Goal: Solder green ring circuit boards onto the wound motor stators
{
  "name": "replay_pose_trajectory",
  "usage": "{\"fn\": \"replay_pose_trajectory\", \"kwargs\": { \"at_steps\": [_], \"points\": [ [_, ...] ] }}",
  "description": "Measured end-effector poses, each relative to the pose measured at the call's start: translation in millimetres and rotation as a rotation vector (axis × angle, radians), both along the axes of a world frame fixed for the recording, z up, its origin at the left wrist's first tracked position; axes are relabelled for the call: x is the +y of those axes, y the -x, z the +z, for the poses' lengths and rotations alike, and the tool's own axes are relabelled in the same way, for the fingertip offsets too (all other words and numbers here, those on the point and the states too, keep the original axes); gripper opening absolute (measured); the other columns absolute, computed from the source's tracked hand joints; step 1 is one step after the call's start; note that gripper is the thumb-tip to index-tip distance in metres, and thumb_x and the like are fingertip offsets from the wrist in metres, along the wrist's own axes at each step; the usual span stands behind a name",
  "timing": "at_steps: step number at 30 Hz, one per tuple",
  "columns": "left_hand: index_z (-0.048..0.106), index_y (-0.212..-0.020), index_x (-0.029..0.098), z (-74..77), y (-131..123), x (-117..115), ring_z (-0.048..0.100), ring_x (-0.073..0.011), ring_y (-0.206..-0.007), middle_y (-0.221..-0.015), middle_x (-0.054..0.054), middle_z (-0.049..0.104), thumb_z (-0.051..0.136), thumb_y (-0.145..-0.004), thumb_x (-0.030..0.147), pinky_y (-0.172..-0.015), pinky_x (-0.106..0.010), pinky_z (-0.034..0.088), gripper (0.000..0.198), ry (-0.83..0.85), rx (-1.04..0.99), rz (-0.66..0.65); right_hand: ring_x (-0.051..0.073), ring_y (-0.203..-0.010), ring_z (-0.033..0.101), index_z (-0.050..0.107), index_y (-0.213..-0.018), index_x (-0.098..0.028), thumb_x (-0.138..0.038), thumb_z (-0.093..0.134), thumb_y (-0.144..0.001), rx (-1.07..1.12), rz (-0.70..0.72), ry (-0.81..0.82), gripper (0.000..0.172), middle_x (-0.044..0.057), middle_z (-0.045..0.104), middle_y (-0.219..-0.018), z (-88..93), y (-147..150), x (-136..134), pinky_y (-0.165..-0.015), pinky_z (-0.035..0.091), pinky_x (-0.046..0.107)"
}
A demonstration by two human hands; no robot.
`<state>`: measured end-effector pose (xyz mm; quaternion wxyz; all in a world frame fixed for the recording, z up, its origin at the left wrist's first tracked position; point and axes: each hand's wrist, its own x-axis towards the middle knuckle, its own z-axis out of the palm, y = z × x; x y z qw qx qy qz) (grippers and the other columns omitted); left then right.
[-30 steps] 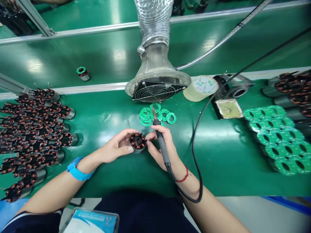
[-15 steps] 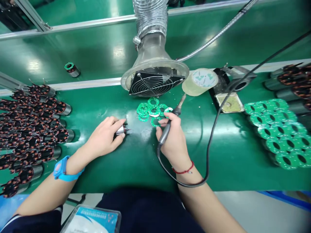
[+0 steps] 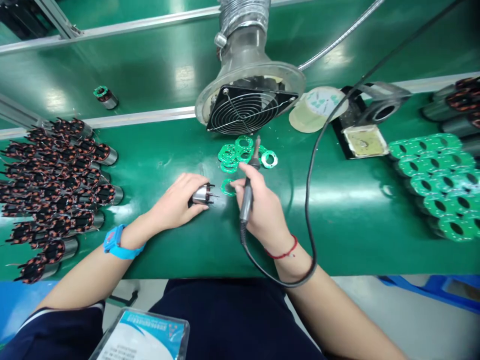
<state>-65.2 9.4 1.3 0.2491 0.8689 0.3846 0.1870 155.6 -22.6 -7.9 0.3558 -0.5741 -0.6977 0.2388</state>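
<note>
My left hand (image 3: 176, 202) is closed around a small motor stator (image 3: 203, 194), a metal cylinder with copper windings, lying on its side on the green mat with its wire ends pointing right. My right hand (image 3: 260, 205) grips a black soldering iron (image 3: 248, 189), tip pointing away from me, and its fingertips pinch a green ring-shaped circuit board (image 3: 227, 187) just right of the stator. A loose pile of the same green ring boards (image 3: 240, 152) lies just beyond, in front of the fume extractor.
A fume extractor fan (image 3: 245, 107) on a foil hose stands at the back centre. Many wound stators (image 3: 56, 185) are stacked at the left. Green boards on stators (image 3: 435, 180) fill the right. A tape roll (image 3: 317, 107) and an iron stand with sponge (image 3: 365, 140) sit back right. One stator (image 3: 105, 96) lies on the conveyor.
My left hand turned the stator from upright onto its side. My right hand reached to the board pile and now pinches one green ring board beside the stator.
</note>
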Motion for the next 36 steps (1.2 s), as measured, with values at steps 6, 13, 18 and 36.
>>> {"fn": "replay_pose_trajectory", "kwargs": {
  "at_steps": [6,13,18,36],
  "points": [
    [0.047,-0.129,0.017,-4.4,-9.4,-2.5,0.054,-0.0269,-0.113,-0.122,-0.014,0.059,0.066,-0.088,0.027,-0.097,-0.046,0.048,0.047,-0.021,-0.067,0.018,0.016,-0.068,0.069,0.065,-0.117,-0.026,-0.031,0.062,-0.090,0.168,-0.106,-0.111,0.027,0.004,0.073,-0.100,8.8,-33.9,-23.6,-0.067,0.058,0.032],
    [0.046,-0.130,0.017,-11.1,-19.2,-3.8,0.054,-0.0271,-0.114,-0.123,-0.014,0.058,0.066,-0.088,0.028,-0.097,-0.046,0.047,0.049,-0.050,-0.093,-0.012,0.011,-0.051,0.060,0.068,-0.096,-0.022,-0.031,0.064,-0.089,0.435,-0.203,0.015,0.012,-0.002,0.066,-0.069,-15.1,-46.4,-44.3,-0.046,0.047,0.023],
    [0.045,-0.132,0.021,-9.8,-18.8,-3.3,0.055,-0.0267,-0.113,-0.121,-0.011,0.059,0.065,-0.088,0.031,-0.097,-0.047,0.046,0.049,-0.079,-0.077,0.016,0.012,-0.054,0.062,0.069,-0.096,-0.023,-0.031,0.064,-0.089,0.419,-0.163,0.049,0.012,-0.003,0.064,-0.065,-15.6,-45.1,-41.1,-0.054,0.051,0.026],
    [0.046,-0.131,0.020,-3.9,-21.2,-5.1,0.054,-0.0261,-0.106,-0.119,-0.011,0.057,0.062,-0.089,0.028,-0.092,-0.044,0.046,0.045,-0.115,0.004,-0.001,0.013,-0.057,0.063,0.069,-0.096,-0.024,-0.026,0.063,-0.088,0.290,-0.126,-0.064,0.010,0.000,0.070,-0.076,-13.2,-48.0,-42.4,-0.057,0.053,0.029]
  ]
}}
